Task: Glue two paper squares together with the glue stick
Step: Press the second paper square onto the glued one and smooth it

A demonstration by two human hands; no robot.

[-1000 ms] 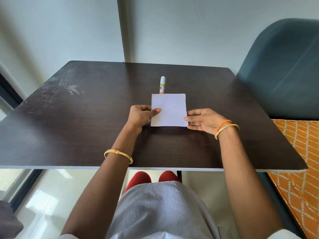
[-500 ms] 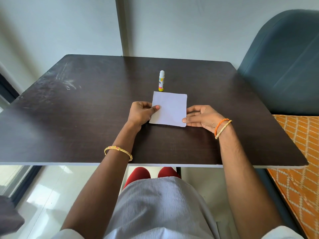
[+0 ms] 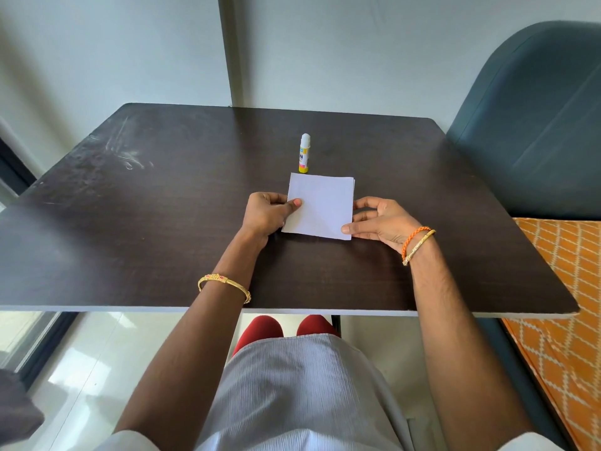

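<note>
A small stack of white paper squares (image 3: 322,205) lies on the dark table (image 3: 162,222), slightly rotated; a second sheet's edge peeks out at the right side. My left hand (image 3: 268,214) pinches the stack's left edge, thumb on top. My right hand (image 3: 380,221) touches the right edge, thumb tip at the near right corner and fingers curled at the side. A capped glue stick (image 3: 304,153), white with a yellow base, stands upright just beyond the paper, apart from both hands.
A dark blue-green chair (image 3: 533,131) stands to the right of the table. An orange patterned cushion (image 3: 566,288) lies below it at the right. A pale wall backs the table's far edge. My lap is under the near edge.
The paper has turned slightly clockwise and a lower sheet's edge now shows at the right. My right fingers have curled up off the table, thumb moving to the near corner.
</note>
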